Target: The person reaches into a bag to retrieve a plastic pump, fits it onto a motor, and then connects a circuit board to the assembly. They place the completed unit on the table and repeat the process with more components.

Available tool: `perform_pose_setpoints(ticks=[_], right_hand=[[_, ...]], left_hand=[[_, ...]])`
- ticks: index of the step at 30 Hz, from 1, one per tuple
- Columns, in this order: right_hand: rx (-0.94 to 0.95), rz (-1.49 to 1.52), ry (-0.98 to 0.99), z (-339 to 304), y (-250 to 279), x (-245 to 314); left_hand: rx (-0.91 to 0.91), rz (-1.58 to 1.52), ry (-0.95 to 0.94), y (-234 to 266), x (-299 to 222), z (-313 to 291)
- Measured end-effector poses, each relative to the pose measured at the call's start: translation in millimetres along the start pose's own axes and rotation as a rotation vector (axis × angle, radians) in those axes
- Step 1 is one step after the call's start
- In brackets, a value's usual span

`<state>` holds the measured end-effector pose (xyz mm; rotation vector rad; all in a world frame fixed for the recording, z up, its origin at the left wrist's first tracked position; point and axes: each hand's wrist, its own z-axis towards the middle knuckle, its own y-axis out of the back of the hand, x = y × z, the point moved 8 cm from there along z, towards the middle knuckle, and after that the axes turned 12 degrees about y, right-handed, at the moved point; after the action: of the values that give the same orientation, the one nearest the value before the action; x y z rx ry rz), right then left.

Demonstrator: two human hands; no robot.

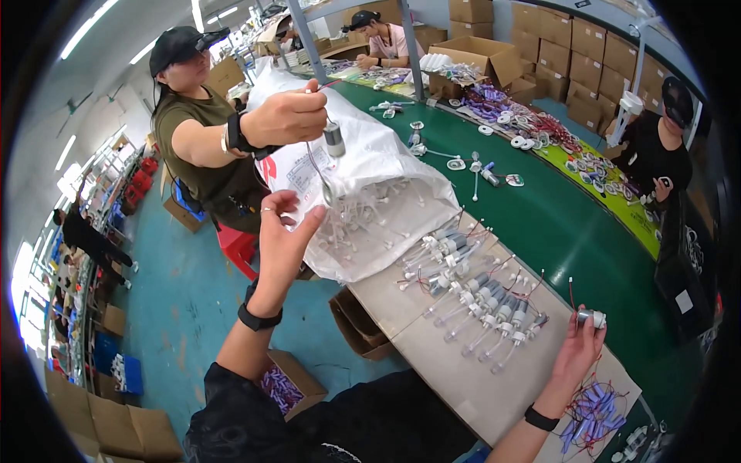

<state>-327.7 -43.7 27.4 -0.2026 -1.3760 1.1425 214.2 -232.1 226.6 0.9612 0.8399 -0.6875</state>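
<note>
The left hand (285,238) has its thumb and fingers spread apart, with nothing clearly gripped between them. Just above those fingers, a co-worker's hand (287,117) dangles a grey motor (334,140) by its thin wires. That hold looks like the weak spot: the weight hangs on the wires, so a tug could strain a joint, and a slip could drop the motor past the open fingers into the white sack (421,185) just beyond them, among loose white plastic pieces (363,220), where it would be hard to spot.

The right hand (575,351) grips a small motor (592,318) with a white end between its fingertips, a wire (571,289) standing up beside them. The grip is near the tips, so a careless turn could let it roll off toward the green belt (571,266) beyond the fingers.

On the bench (463,386), left of the right fingers, lie rows of motors (494,301) with clear tubes (478,339); a sweeping forearm could muddle them. Below those fingers, purple cells (594,417) lie in tangled leads, which could snag the wrist band (542,419).
</note>
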Motion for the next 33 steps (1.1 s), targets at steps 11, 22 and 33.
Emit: perform_pose_setpoints(ticks=[11, 22, 33], right_hand=[[0.021, -0.034, -0.014, -1, 1, -2], [0.011, -0.049, -0.022, 0, -1, -5], [0.017, -0.042, -0.015, -1, 2, -4]], left_hand=[[0.628, -0.343, 0.053, -129, -24, 15], [1.0, -0.911, 0.295, -159, -34, -35], [1.228, -0.998, 0.608, -167, -32, -59]])
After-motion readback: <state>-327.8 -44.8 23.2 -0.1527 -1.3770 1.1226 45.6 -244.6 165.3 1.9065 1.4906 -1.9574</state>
